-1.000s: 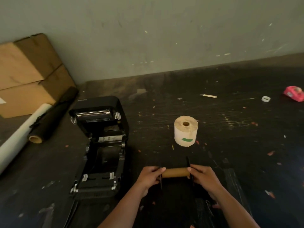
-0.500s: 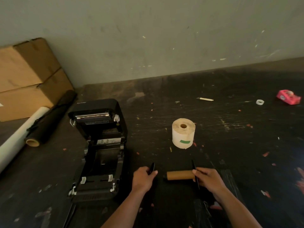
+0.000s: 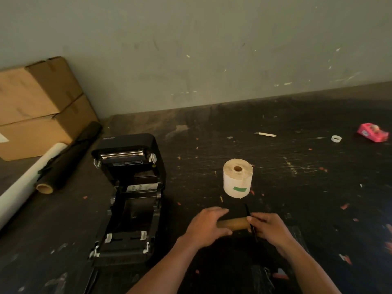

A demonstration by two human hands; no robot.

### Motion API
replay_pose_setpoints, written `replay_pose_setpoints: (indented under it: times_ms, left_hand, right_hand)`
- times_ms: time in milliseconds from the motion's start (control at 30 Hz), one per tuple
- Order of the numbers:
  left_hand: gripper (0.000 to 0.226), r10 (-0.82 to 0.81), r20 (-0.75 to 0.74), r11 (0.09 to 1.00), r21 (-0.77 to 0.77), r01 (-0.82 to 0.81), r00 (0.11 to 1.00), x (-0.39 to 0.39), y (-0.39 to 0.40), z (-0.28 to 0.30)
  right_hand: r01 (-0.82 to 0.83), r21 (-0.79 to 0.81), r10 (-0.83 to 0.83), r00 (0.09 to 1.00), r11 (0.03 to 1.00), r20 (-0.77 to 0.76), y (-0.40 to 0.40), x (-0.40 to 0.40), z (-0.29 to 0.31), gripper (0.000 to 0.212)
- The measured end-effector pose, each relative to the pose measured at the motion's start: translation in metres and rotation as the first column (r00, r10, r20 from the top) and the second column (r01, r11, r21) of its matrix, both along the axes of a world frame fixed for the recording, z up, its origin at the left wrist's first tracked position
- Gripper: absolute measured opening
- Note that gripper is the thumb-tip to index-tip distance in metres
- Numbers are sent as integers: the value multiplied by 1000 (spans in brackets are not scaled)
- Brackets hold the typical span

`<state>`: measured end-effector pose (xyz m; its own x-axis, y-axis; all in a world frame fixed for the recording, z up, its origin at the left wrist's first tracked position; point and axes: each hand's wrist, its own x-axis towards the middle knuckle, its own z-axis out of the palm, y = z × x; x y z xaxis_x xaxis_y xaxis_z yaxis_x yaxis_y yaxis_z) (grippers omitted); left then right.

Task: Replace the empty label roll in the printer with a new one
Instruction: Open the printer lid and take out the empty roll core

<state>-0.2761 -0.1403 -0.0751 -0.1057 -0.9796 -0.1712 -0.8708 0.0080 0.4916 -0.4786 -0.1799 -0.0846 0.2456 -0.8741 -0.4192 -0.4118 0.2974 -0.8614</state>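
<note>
Head view: left hand (image 3: 206,227) back on core (image 3: 233,223) after pulling left guide off; right hand (image 3: 268,227) grips other end at remaining guide (image 3: 251,222). Core next to slide off. New roll (image 3: 238,178) beyond hands; printer (image 3: 129,200) open, left.

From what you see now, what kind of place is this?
Probably a packing or shipping workbench. An open label printer stands on the worn dark table, stacked cardboard boxes sit against the wall, and a full label roll waits nearby.
</note>
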Motion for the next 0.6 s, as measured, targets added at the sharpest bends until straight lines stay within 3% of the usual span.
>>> replay_pose_setpoints:
  times_ms: [233, 400, 600]
  left_hand:
    - [33, -100, 44, 992, 82, 96, 994, -5, 0, -2]
    - [30, -90, 65, 988, 128, 82, 994, 8, 6, -7]
    - [39, 14, 110, 997, 76, -22, 994, 28, 15, -16]
  right_hand:
    - [-29, -2, 29, 999, 1000, -42, 3, -5, 6, 14]
    - [7, 44, -4, 998, 999, -55, -2, -14, -6, 14]
    - [193, 104, -193, 981, 976, -4, -11, -44, -4, 29]
